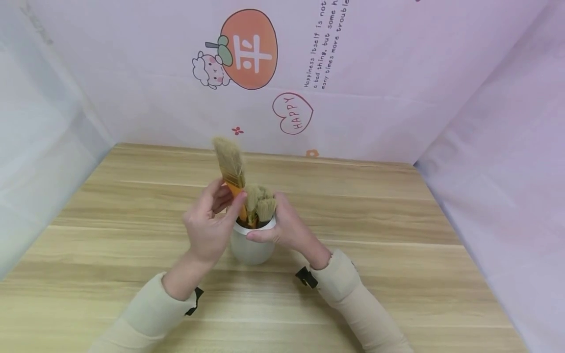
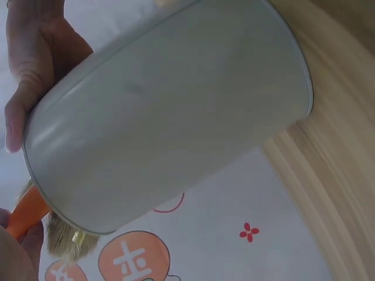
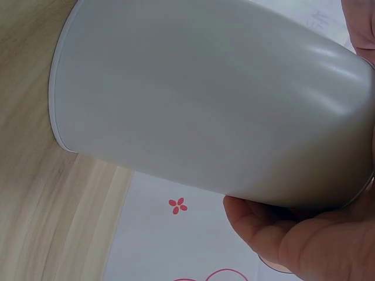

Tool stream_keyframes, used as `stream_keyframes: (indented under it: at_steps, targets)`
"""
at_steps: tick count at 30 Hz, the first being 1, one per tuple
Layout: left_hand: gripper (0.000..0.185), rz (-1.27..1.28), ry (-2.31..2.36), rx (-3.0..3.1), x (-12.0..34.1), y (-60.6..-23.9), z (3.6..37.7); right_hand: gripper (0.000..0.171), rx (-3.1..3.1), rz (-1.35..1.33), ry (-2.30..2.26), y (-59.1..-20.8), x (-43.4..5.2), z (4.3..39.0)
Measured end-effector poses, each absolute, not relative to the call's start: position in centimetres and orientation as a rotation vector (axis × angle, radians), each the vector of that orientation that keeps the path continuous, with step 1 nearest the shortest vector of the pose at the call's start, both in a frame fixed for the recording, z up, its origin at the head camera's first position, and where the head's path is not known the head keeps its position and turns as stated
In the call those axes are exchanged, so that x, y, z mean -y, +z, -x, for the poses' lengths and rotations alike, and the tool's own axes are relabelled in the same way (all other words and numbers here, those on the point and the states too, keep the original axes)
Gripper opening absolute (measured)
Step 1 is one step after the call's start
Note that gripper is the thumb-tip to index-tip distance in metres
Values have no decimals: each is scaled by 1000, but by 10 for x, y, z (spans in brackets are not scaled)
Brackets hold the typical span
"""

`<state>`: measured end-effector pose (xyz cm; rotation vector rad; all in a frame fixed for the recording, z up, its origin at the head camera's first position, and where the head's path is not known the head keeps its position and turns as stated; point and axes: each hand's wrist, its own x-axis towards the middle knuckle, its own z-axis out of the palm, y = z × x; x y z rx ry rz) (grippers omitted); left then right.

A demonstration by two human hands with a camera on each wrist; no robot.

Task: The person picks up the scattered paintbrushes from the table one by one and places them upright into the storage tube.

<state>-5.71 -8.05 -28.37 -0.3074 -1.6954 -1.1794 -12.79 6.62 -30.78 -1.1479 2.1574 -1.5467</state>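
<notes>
Left hand [image 1: 207,223] is pinching the orange-handled brush [image 1: 231,169] upright over the white cup [image 1: 250,245] mid-counter [image 1: 397,274], right hand [image 1: 282,226] gripping the rim; probably lifting out, so keep it vertical, clear of neighbouring bristles [image 1: 261,203].

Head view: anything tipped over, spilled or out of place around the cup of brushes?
Nothing stands out. The white cup stands upright on the wooden table, steadied by the right hand. The left hand holds one orange-handled brush, bristles up, at the rim beside the other brushes. No spill shows.
</notes>
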Motion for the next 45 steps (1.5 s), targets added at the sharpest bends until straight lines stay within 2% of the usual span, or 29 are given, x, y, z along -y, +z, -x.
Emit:
stream_keyframes:
  at_steps: [7,15,23,31,40,45]
  targets:
    - [78,342,-1116,1695,72,-293,54,70,-2182,1184,-1548,-307,-66,126]
    - [79,293,-1046,1743,72,-293,55,61,-2158,1228,-1569,-308,-66,127]
    - [89,348,-1032,1741,73,-287,59,59,-2125,1231,-1571,-276,-67,111]
    - [83,354,-1062,1704,78,-283,61,57,-2156,1216,-1546,-274,-66,110]
    - [51,381,-968,1685,81,-285,60,58,-2164,1222,-1529,-274,-66,111]
    - [42,370,-847,1670,84,-284,59,61,-2159,1299,-1547,-284,-65,115]
